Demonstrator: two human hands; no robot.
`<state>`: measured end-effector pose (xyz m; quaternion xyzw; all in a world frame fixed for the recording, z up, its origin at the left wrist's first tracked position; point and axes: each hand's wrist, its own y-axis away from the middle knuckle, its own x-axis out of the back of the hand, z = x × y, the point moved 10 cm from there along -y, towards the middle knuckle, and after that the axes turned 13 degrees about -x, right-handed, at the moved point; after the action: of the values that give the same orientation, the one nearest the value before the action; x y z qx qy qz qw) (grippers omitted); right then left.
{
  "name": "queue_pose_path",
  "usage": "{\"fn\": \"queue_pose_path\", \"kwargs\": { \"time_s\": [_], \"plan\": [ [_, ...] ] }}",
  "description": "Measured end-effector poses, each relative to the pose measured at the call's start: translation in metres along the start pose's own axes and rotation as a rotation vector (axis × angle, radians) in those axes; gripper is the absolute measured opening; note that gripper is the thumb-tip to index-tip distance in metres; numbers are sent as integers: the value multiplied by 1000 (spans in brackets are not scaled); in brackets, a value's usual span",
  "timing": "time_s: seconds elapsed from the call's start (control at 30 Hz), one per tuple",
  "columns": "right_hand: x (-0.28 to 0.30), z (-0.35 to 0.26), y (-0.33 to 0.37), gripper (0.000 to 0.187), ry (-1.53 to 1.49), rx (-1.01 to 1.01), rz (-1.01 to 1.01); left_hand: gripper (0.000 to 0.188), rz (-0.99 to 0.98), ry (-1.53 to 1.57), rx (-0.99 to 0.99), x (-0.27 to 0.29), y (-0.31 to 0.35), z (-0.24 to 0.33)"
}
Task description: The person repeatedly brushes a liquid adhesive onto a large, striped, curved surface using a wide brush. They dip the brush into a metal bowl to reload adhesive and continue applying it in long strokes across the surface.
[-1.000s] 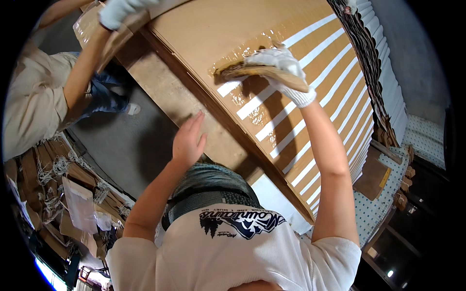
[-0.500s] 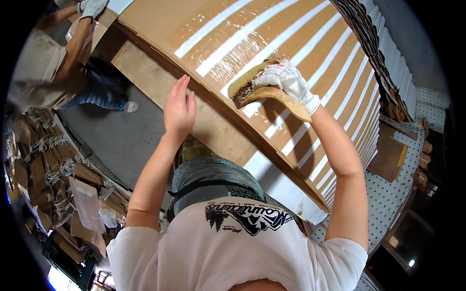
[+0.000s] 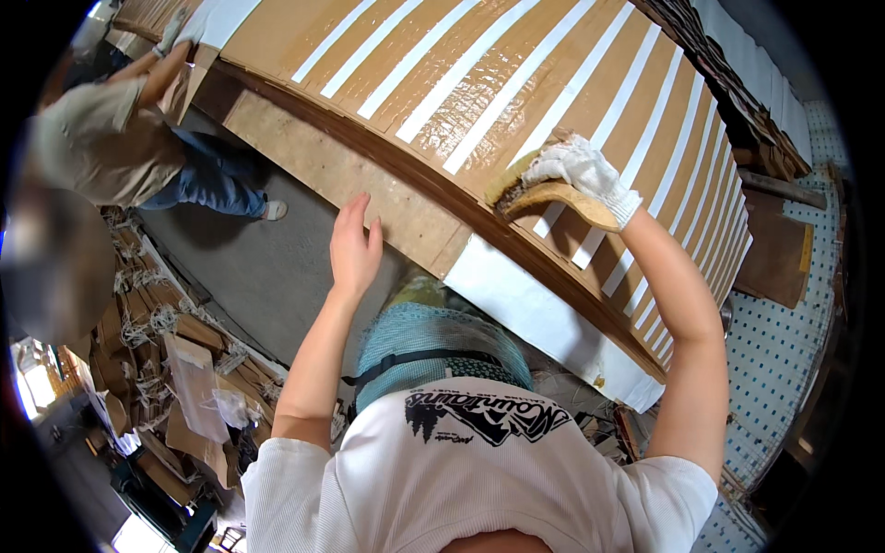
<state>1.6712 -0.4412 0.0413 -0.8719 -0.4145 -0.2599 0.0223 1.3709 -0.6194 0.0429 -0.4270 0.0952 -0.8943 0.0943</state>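
Observation:
My right hand [image 3: 579, 169], in a white knit glove, is closed around a wide brush [image 3: 564, 197] with a curved wooden back. Its dark, worn bristles press on the near edge of a fanned stack of brown cardboard sheets [image 3: 636, 198]. Bare white strips alternate with the brown across the stack, and a wet, glossy film shines left of and beyond the brush. My left hand [image 3: 356, 247] is bare and open, its fingers stretched toward the plywood board [image 3: 341, 170] below the stack's near edge. It holds nothing.
At the upper left, a co-worker [image 3: 124, 138] with gloved hands stands at the stack's far-left end. Tied cardboard bundles [image 3: 138, 309] and clear plastic [image 3: 195, 387] lie at the left. A white sheet [image 3: 525, 295] covers the near ledge. At the right is a dotted cloth [image 3: 770, 355].
My right hand has drawn the brush rightward along the near edge, and the glossy film reaches farther right. My left hand stays open. The whole view has shifted slightly.

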Motion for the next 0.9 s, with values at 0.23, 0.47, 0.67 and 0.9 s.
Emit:
{"fn": "queue_pose_path", "kwargs": {
  "time_s": [0.23,0.47,0.67,0.9],
  "plan": [
    [11,-50,23,25,683,-177,-152,40,-84,99,-44,-18,17,5],
    [44,-63,-20,36,-25,-639,305,60,75,-90,-68,-15,-70,-8],
    [-6,-107,-113,61,309,-392,442,81,-63,-302,-20,-28,-146,-55],
    [88,-20,-163,64,378,-609,450,87,-261,-392,-92,-33,-154,-54]
  ]
}}
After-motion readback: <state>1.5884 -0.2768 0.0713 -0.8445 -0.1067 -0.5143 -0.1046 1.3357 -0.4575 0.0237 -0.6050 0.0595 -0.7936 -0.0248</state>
